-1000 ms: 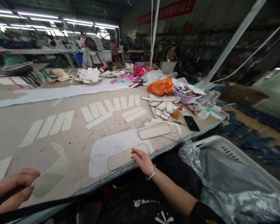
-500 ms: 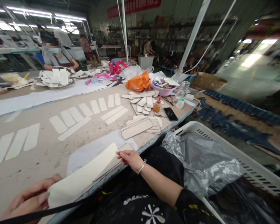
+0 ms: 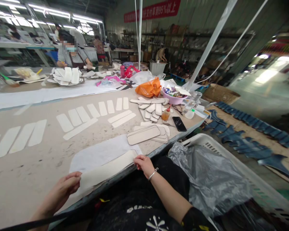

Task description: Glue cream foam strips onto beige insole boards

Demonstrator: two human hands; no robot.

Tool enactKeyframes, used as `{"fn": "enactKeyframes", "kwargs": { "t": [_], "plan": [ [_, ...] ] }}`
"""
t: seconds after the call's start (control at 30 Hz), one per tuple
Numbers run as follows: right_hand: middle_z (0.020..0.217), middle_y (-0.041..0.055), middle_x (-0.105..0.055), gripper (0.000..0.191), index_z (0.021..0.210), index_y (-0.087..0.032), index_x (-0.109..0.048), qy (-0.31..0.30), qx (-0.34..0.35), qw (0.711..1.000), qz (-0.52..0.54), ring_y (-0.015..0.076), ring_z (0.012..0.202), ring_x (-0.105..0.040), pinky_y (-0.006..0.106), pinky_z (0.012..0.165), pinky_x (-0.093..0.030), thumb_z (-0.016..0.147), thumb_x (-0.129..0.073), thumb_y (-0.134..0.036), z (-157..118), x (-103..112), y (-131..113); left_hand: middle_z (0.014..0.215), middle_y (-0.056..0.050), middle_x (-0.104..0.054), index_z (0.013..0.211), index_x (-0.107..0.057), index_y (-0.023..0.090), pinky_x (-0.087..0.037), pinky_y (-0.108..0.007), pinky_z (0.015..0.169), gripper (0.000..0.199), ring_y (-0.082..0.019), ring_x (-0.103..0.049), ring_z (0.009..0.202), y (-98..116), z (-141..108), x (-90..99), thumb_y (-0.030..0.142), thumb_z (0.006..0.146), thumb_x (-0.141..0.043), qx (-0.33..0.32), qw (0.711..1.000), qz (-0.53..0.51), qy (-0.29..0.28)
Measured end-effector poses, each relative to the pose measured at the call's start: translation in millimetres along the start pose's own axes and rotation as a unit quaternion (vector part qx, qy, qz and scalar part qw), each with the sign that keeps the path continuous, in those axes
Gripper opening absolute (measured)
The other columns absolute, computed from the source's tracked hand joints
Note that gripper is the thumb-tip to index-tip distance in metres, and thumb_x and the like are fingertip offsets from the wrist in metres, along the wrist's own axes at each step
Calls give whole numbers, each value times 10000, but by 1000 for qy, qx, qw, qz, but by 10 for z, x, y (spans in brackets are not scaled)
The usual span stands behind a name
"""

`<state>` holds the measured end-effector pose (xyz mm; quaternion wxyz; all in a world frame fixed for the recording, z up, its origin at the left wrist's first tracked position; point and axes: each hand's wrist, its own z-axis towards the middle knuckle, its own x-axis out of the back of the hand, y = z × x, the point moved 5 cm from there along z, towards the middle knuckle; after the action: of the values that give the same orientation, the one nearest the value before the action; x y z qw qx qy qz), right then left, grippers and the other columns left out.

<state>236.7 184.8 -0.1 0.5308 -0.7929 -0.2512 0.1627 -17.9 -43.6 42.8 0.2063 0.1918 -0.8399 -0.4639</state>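
Your left hand has its fingers pinched together at the near-left end of a long cream flat strip with a smooth, matte face; your right hand, silver bangle on the wrist, pinches the far-right end. Strip lies low along the front edge of the beige, dark-speckled desk, partly over a thin white soft-looking sheet with rounded corners. Thin dark line along the strip's far right edge. Strip material: can't tell.

Just past your right fingers: a fanned stack of cream, round-ended, dark-edged flat pieces. Behind it, a jumbled pile of smaller dark-edged cream pieces, then a clear bottle of amber liquid with a red tip and a black glossy phone. Pale flat rectangles sit in rows across the desk.

Farther back: crumpled orange plastic bag, lilac round plastic basin full of odds and ends. A slotted white plastic basket with crinkled grey plastic sheeting crowds your right side, close to the desk edge. Masked co-worker across from you, behind a heap of white pieces.
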Motion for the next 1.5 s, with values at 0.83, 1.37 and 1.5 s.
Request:
{"fn": "enactKeyframes", "kwargs": {
  "t": [0.83, 1.37, 1.5],
  "plan": [
    [635, 28, -676, 198, 662, -184, -691, 74, 52, 908, -410, 142, 629, -590, 211, 592, -345, 753, -545, -282, 270, 128, -13, 522, -1, -608, 717, -640, 202, -395, -281, 563, 292, -210, -599, 599, -137, 356, -170, 417, 665, -448, 54, 934, 347, 67],
    [647, 52, -677, 238, 682, -171, -691, 38, 32, 880, -472, 168, 651, -598, 236, 600, -336, 791, -517, -292, 303, 95, -27, 496, 14, -618, 703, -628, 197, -378, -263, 571, 321, -170, -584, 545, -159, 284, -215, 489, 721, -495, 45, 941, 327, 72],
    [660, 59, -684, 231, 689, -166, -697, 38, 29, 877, -478, 177, 670, -609, 241, 613, -347, 790, -520, -276, 322, 95, -18, 516, 15, -631, 726, -635, 199, -378, -264, 574, 315, -172, -592, 559, -153, 273, -220, 487, 718, -508, 49, 940, 331, 73]
  ]
}}
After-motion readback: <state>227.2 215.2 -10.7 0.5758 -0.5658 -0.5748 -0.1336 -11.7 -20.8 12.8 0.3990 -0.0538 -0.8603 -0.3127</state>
